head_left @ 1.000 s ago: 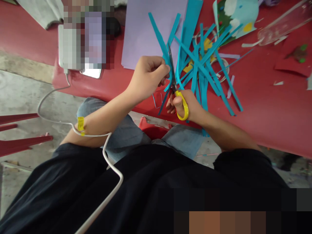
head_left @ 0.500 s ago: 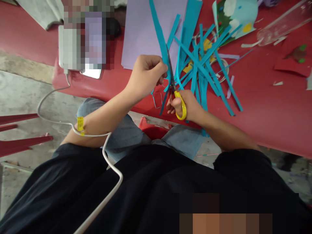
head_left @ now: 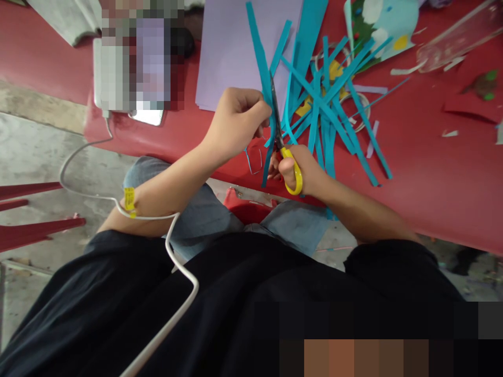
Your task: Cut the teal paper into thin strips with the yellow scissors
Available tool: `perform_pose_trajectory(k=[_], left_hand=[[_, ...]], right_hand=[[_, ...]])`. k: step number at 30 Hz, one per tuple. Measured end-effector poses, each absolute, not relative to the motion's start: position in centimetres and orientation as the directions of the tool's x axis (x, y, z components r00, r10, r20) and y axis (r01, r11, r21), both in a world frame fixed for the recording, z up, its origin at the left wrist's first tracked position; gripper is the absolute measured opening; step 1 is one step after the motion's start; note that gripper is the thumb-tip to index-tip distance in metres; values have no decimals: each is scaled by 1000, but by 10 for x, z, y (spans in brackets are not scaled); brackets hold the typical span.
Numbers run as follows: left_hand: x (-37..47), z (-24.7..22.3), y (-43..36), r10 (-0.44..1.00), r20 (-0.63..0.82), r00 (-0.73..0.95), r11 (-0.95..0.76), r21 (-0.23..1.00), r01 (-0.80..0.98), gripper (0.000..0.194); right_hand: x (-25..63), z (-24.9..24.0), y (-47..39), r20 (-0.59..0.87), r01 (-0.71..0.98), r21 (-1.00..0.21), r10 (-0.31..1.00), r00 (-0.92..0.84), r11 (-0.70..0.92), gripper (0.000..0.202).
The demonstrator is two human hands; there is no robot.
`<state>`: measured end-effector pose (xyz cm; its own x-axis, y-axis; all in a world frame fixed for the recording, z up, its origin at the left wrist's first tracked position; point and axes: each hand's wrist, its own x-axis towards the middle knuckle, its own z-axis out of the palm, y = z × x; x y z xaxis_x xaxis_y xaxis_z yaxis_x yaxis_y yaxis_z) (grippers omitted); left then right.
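Note:
Between thumb and fingers, my left hand [head_left: 241, 120] pinches a long blue paper strip [head_left: 257, 52], which stands up past the hand and hangs down below it. My right hand [head_left: 296, 165] is closed on the yellow handles of a pair of scissors [head_left: 296, 175]. The dark blades point up, close along the right edge of the held strip, and look nearly closed. Just right of the scissors, many cut blue strips [head_left: 324, 104] lie crossed in a loose pile. Lilac paper sheets [head_left: 226, 57] lie behind my left hand.
On the red table [head_left: 424, 183] are tape rolls [head_left: 363, 112], a clear plastic bottle [head_left: 451, 42], a decorated light-blue card [head_left: 404, 26] and paper scraps. A white power bank [head_left: 102, 78] and a phone [head_left: 147, 116] sit at the left. A white cable [head_left: 188, 272] crosses my left forearm.
The upper end of the held strip has come down into view, and its lower end has swung slightly right. The scissors have shifted very slightly right and down.

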<state>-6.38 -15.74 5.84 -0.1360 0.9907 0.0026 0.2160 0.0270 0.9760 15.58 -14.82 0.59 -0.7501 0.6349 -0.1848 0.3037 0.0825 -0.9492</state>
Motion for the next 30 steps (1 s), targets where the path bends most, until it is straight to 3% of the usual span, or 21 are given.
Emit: perform_pose_trajectory(k=[8, 14, 21, 30], left_hand=[[-62, 55, -157, 992, -21, -125, 49, 973, 224, 32], [-63, 55, -157, 992, 25, -124, -11, 994, 113, 31], [-63, 60, -158, 994, 28, -105, -17, 994, 108, 34], [-63, 53, -149, 978, 68, -196, -16, 968, 251, 49]], right_hand=[[153, 17, -152, -204, 303, -952, 644, -737, 44, 90], [154, 16, -152, -223, 325, -945, 660, -717, 34, 89], [154, 11, -150, -175, 301, -950, 664, -727, 80, 86], [155, 11, -151, -209, 282, -959, 651, -729, 8, 84]])
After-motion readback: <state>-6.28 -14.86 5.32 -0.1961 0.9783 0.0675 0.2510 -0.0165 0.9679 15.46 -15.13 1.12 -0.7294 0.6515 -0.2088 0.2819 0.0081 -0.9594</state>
